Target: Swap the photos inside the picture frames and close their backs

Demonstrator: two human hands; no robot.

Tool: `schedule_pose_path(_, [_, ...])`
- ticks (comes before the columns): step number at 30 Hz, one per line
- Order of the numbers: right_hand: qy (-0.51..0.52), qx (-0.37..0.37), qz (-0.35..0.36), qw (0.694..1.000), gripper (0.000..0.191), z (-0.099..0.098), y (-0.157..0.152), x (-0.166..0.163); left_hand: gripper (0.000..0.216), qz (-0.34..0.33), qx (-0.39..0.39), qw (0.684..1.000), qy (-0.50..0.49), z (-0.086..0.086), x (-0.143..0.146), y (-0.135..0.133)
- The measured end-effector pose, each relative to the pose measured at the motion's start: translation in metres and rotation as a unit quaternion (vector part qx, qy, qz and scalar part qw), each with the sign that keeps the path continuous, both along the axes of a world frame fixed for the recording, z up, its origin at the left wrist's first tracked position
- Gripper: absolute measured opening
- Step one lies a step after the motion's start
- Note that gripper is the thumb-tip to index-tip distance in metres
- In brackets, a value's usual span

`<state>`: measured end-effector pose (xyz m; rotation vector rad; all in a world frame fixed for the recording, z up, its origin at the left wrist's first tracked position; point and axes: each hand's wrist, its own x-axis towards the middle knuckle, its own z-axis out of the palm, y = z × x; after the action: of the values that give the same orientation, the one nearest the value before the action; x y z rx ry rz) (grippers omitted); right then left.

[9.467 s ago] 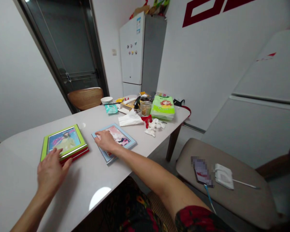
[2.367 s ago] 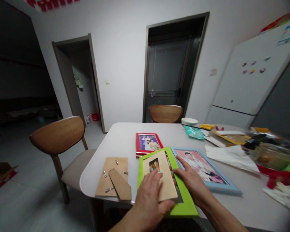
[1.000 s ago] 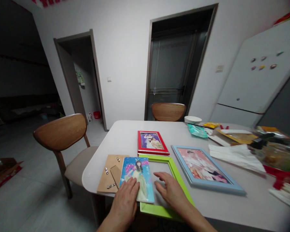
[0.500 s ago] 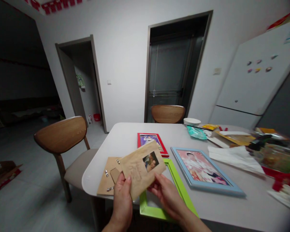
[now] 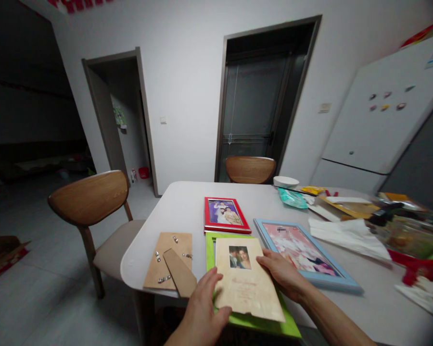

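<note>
A beige paper card (image 5: 248, 293) with a small photo and faint print lies over the green picture frame (image 5: 211, 250), hiding most of its opening. My right hand (image 5: 286, 276) grips the card's upper right edge. At its lower left edge is my left hand (image 5: 205, 307), open, thumb and fingers apart and touching the card's side. To the left rests a brown backing board (image 5: 151, 269) with metal clips and a stand leg, face down. Behind the green frame lies a red picture frame (image 5: 208, 216) with a photo in it. On the right is a light blue picture frame (image 5: 310, 274), also with a picture.
White tissue paper (image 5: 350, 235), a teal packet (image 5: 292, 198), a white bowl (image 5: 286, 181) and a clear plastic container (image 5: 414, 235) crowd the right of the white table (image 5: 187, 197). Wooden chairs stand at the left (image 5: 90, 197) and far side (image 5: 250, 169).
The card has come down from a tilted hold in both hands onto the green frame and turned upright. My left hand's fingers have spread; the backing board and red frame are now uncovered.
</note>
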<state>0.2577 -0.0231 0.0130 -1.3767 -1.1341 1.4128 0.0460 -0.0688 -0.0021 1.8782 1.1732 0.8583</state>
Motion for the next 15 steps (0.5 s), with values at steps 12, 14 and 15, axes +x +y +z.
schedule_pose_path(12, [-0.203, 0.049, -0.031, 0.977, 0.040, -0.008, 0.017, -0.005, 0.041, -0.091, 0.051, 0.989, 0.107, -0.005, -0.001, 0.001])
schedule_pose_path(14, [-0.362, 0.095, -0.031, 0.927, 0.037, -0.010, 0.019, -0.004, 0.038, -0.103, 0.052, 0.986, 0.124, -0.002, -0.001, 0.001])
schedule_pose_path(15, [-0.433, 0.113, -0.035, 0.894, 0.036, -0.010, 0.019, -0.003, 0.038, -0.108, 0.054, 0.984, 0.131, 0.000, -0.001, 0.000])
